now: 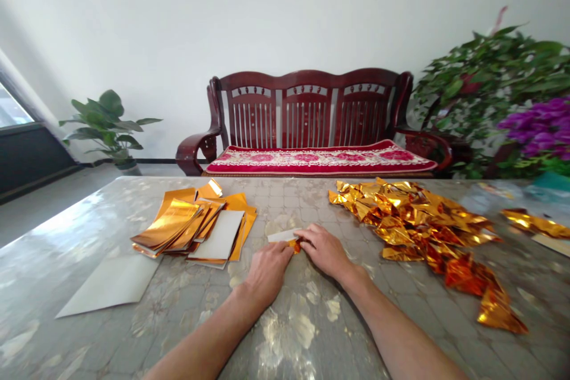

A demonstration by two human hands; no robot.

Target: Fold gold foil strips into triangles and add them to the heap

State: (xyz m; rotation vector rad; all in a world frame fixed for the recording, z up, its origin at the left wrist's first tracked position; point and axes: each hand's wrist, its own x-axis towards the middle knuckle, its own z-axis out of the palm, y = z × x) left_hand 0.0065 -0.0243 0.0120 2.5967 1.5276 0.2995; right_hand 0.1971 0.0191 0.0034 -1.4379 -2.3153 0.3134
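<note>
My left hand [267, 270] and my right hand [324, 249] meet at the middle of the marble-patterned table [89, 332], both pressing down on a small piece of gold foil paper [285, 237] with its white back partly showing. The fingers of both hands are curled and pinch the paper where a bit of gold shows between them. A loose stack of flat gold foil sheets [191, 225] lies to the left of my hands. A heap of folded, crumpled-looking gold foil pieces [423, 225] spreads to the right.
A single white-side-up sheet [111, 285] lies at the near left. More gold foil [534, 222] sits at the far right edge. Behind the table stand a dark wooden bench [307, 113] with a red cushion, a potted plant [109, 124], and purple flowers [541, 124].
</note>
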